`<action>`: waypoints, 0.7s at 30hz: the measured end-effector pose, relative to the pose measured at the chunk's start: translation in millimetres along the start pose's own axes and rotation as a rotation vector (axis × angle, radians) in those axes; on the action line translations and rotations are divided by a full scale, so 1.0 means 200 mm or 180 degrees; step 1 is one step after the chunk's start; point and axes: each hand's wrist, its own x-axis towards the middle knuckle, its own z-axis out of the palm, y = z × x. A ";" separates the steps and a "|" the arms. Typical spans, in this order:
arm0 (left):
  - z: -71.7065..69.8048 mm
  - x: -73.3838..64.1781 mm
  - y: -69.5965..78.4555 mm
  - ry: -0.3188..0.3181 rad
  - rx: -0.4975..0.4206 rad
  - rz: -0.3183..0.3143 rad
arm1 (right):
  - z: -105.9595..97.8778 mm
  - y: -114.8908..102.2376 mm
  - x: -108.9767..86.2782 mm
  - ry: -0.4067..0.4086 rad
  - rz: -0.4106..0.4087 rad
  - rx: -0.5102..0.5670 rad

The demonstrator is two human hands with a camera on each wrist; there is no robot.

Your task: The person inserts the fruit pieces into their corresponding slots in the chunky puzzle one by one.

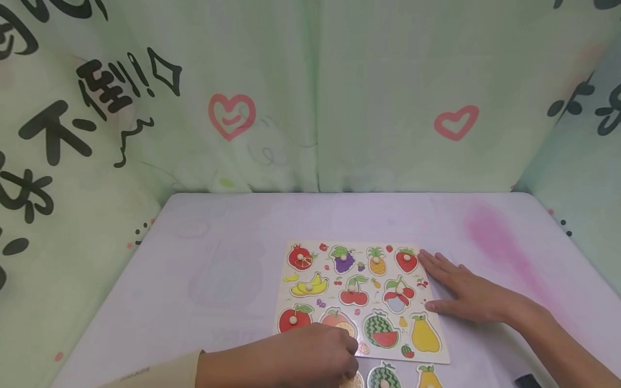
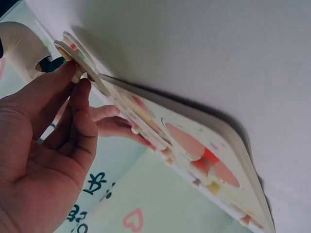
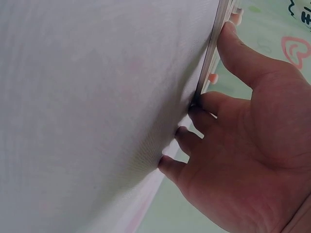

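A wooden fruit knob puzzle board [image 1: 335, 258] lies on the table. My left hand [image 1: 310, 353] is over its front edge, covering part of the orange picture. In the left wrist view, thumb and fingertips of that hand pinch the small knob of a round puzzle piece [image 2: 92, 75], tilted beside the board's edge. In the head view a strip of this orange piece [image 1: 356, 381] shows below the hand. My right hand [image 1: 477, 293] rests at the board's right side, fingers extended, thumb and fingertips touching the edge. Knobs stand on the upper fruits, such as the strawberry [image 1: 406, 260].
In front of the board lie a loose watermelon piece [image 1: 384, 375] and a pear piece [image 1: 429, 377], cut off by the frame. A dark object [image 1: 527, 381] sits at the bottom right. Green printed curtains [image 1: 378, 134] hang behind the white-covered table [image 1: 213, 253].
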 end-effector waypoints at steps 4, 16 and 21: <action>-0.03 0.00 -0.02 0.0101 0.0250 -0.0050 | 0.00 0.00 0.00 0.0009 -0.0004 -0.0014; -0.06 0.02 -0.15 0.0236 0.0243 -0.0470 | 0.00 0.00 0.00 -0.0010 0.0001 0.0000; -0.03 0.03 -0.18 0.0245 0.0169 -0.0621 | 0.00 0.00 0.00 -0.0004 -0.0013 0.0017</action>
